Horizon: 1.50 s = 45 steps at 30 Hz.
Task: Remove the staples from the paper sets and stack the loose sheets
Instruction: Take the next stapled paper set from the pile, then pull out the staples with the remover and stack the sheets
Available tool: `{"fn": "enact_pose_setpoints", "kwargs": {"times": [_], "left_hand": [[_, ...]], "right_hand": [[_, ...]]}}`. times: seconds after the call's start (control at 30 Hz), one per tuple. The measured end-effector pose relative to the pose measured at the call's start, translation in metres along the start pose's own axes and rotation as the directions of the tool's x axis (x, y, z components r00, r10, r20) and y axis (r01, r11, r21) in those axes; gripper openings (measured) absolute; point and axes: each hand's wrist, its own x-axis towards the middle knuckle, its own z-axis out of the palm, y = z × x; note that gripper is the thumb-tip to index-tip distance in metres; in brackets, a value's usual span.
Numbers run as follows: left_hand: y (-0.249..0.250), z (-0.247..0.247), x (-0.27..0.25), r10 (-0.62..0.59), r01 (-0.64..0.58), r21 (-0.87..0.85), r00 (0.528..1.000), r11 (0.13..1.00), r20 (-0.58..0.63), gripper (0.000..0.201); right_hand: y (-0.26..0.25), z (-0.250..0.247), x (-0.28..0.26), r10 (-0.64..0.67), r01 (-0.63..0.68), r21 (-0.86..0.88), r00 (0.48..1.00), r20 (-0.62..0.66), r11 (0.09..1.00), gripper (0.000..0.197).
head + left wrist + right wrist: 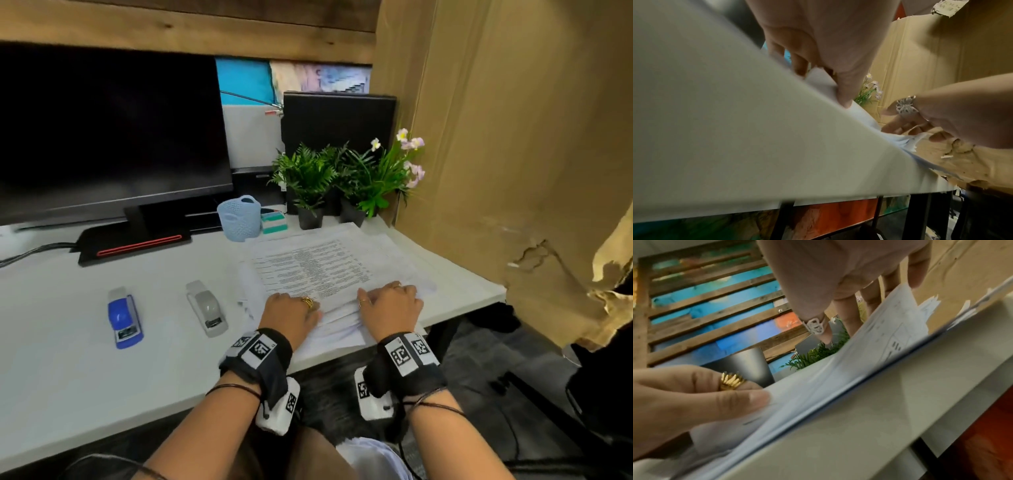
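Fingers of left hand & right hand lie flat, pressing paper stack; grey stapler just left.

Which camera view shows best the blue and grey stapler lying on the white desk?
The head view: the blue and grey stapler lies whole and unobstructed left of both hands. Neither wrist view shows it; they show hands and paper.
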Motion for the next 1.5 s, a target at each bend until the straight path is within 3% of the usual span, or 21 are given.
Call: {"fn": "enact_pose_setpoints", "kwargs": {"times": [0.1, 0.23, 0.33, 0.47, 0.6, 0.7, 0.77, 0.87, 0.97, 1.07, 1.17, 1.27, 1.43, 1.5], "left_hand": [[0.005, -0.003, -0.004, 0.022, -0.022, 0.033, 0.999, 0.999, -0.028, 0.043], [0.009, -0.001, -0.012, 0.002, -0.004, -0.049, 1.000, 0.999, -0.030, 0.038], [0.007, 0.000, -0.021, 0.065, -0.060, -0.113, 0.997, 0.992, 0.041, 0.038], [0.001, -0.002, -0.025, 0.068, -0.038, -0.224, 0.989, 0.974, 0.130, 0.043], [-0.011, 0.002, -0.024, 0.129, -0.026, -0.409, 0.966, 0.912, 0.226, 0.039], [-0.024, -0.002, -0.020, 0.123, -0.009, -0.625, 0.982, 0.780, 0.140, 0.034], [-0.033, -0.012, -0.016, 0.013, 0.017, -0.658, 0.999, 0.753, 0.040, 0.033], [-0.052, -0.034, -0.010, -0.167, 0.100, -0.554, 0.983, 0.826, -0.072, 0.041], [-0.072, -0.056, -0.007, -0.311, 0.169, -0.572, 0.937, 0.802, -0.159, 0.057], [-0.084, -0.077, -0.011, -0.399, 0.180, -0.666, 0.897, 0.723, -0.190, 0.074], [-0.092, -0.095, -0.020, -0.340, 0.051, -0.733, 0.906, 0.679, -0.252, 0.077], [-0.098, -0.112, -0.040, -0.326, 0.000, -0.768, 0.906, 0.641, -0.272, 0.085], [-0.127, -0.126, -0.085, -0.449, 0.061, -0.774, 0.842, 0.630, -0.300, 0.089], [-0.142, -0.119, -0.107, -0.414, 0.122, -0.742, 0.883, 0.660, -0.223, 0.094]], "right_hand": [[-0.008, 0.001, -0.001, 0.061, -0.060, 0.076, 0.998, -0.002, 0.995, 0.049], [-0.016, 0.004, 0.007, 0.171, -0.172, 0.135, 0.985, 0.019, 0.976, 0.056], [-0.018, 0.007, 0.017, 0.215, -0.219, 0.098, 0.975, 0.049, 0.971, 0.055], [-0.023, 0.007, 0.026, 0.196, -0.203, 0.078, 0.977, 0.087, 0.976, 0.038], [-0.033, 0.008, 0.023, 0.129, -0.130, 0.060, 0.991, 0.017, 0.990, 0.028], [-0.037, 0.011, 0.021, 0.037, -0.023, 0.190, 0.997, -0.072, 0.981, 0.018], [-0.037, 0.011, 0.018, -0.027, 0.085, 0.473, 0.991, -0.128, 0.877, 0.011], [-0.039, 0.001, 0.008, 0.011, 0.168, 0.787, 0.976, -0.217, 0.593, 0.028], [-0.039, -0.009, 0.009, 0.103, 0.164, 0.892, 0.969, -0.227, 0.422, 0.046], [-0.041, -0.021, 0.015, 0.114, 0.204, 0.930, 0.962, -0.248, 0.306, 0.038], [-0.051, -0.037, 0.012, 0.064, 0.227, 0.954, 0.968, -0.244, 0.198, 0.038], [-0.065, -0.040, 0.001, -0.026, 0.211, 0.953, 0.977, -0.210, 0.219, 0.037], [-0.084, -0.027, -0.032, -0.211, 0.218, 0.917, 0.965, -0.153, 0.334, 0.027], [-0.089, -0.023, -0.043, -0.254, 0.257, 0.887, 0.953, -0.166, 0.384, 0.031]]}}
